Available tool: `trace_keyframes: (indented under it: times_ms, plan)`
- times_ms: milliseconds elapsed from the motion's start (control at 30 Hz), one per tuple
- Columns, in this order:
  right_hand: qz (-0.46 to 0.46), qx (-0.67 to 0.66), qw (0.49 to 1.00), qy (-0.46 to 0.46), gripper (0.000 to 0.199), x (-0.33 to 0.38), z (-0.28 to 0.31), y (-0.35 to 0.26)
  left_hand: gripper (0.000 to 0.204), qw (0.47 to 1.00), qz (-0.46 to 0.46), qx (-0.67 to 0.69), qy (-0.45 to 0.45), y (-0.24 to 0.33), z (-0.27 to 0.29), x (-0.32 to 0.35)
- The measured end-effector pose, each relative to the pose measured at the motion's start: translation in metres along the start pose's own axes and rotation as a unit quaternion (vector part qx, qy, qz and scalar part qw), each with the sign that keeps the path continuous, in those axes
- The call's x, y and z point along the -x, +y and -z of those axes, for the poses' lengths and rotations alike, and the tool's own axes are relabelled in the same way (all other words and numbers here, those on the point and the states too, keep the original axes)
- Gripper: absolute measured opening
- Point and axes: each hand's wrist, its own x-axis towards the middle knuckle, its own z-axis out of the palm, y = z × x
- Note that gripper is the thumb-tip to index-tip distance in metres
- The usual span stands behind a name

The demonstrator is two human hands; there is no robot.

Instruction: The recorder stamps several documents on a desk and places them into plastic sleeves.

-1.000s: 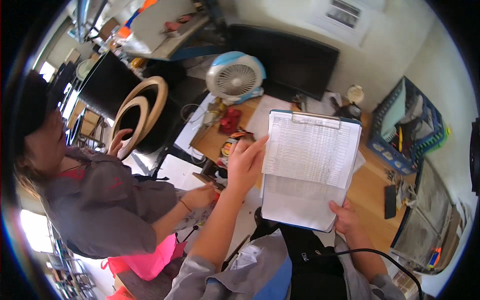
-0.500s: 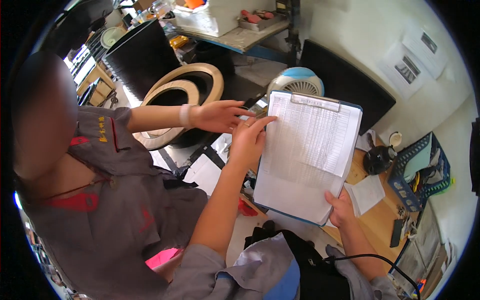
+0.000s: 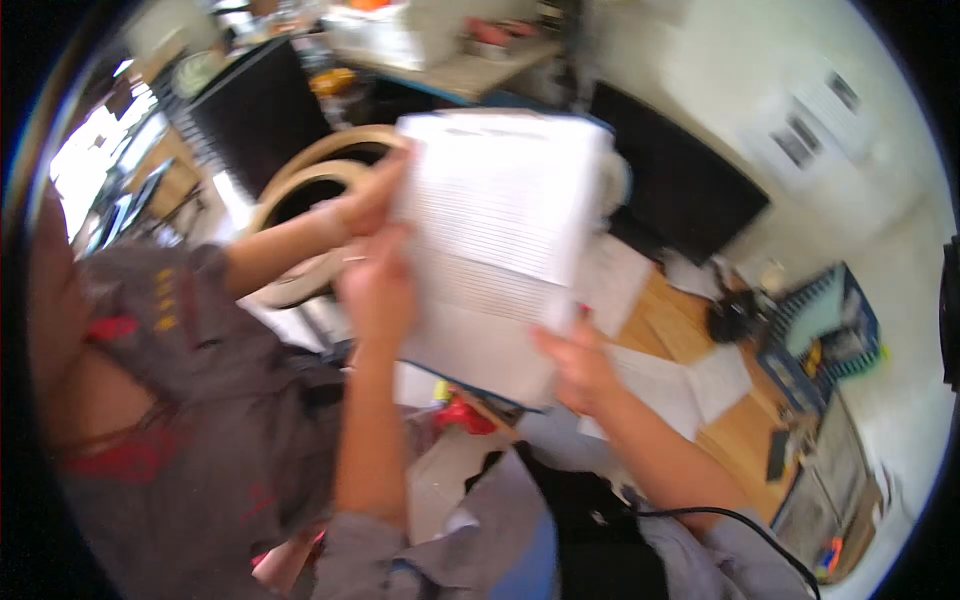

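A blue-backed clipboard with printed table sheets is held up in front of me, tilted. My right hand grips its lower right edge, thumb over the paper. My left hand, with a ring on one finger, is against the left edge; its fingers are smeared by motion, so their grip is unclear. Just above it, a co-worker's hand reaches to the upper left edge, its fingertips partly hidden.
The co-worker in a grey work shirt stands close on my left. Behind the board are pale rings and a black monitor. On the wooden desk at right lie papers and a blue basket.
The clipboard has moved left and up with my right hand, toward the co-worker. My left index finger no longer points onto the sheet. The co-worker's hand has come to the board's edge.
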Motion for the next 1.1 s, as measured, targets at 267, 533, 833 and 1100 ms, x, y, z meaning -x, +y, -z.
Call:
trace_keyframes:
  times_ms: [267,533,833,1100]
  plan:
    - [0.059,0.133,0.969,-0.199,0.049,-0.001,-0.011,0.042,0.021,0.962,-0.107,0.092,0.235,0.09,0.057,0.075]
    - [0.033,0.416,0.797,0.437,0.013,0.149,0.281,0.126,0.021,0.852,0.016,0.346,-0.393,0.21,-0.068,0.196]
    - [-0.001,0.701,0.614,0.363,0.026,0.185,0.42,0.099,0.042,0.476,0.225,0.489,-0.695,0.354,-0.168,0.239]
    - [0.136,0.651,0.695,0.275,0.023,0.281,0.391,0.083,0.053,0.122,0.597,0.606,-0.51,0.449,-0.214,0.233]
